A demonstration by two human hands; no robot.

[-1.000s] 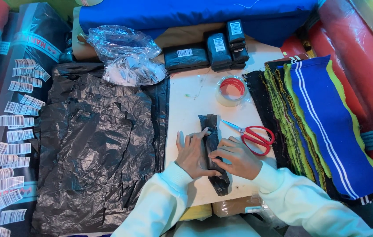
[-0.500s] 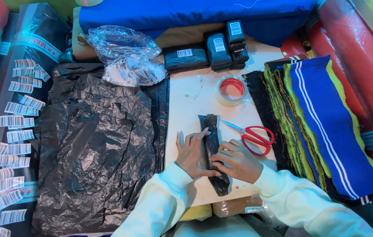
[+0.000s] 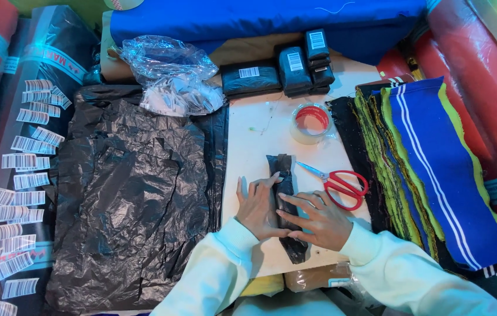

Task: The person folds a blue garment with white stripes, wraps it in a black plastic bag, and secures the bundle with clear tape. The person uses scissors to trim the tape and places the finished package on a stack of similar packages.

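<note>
Black pkg (image 3: 285,202) under both hands.

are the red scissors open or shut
Shut: the scissors lie on the white board with blades together in one point, right of the black roll.

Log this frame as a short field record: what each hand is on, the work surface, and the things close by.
left hand: left hand flat against the black wrapped bundle
right hand: right hand pressing the same bundle from the other side
surface: white table
beside bundle: red scissors, lying closed
further back: tape roll; labelled black packets
left of table: black plastic sheets
right of table: striped fabric stack
</note>
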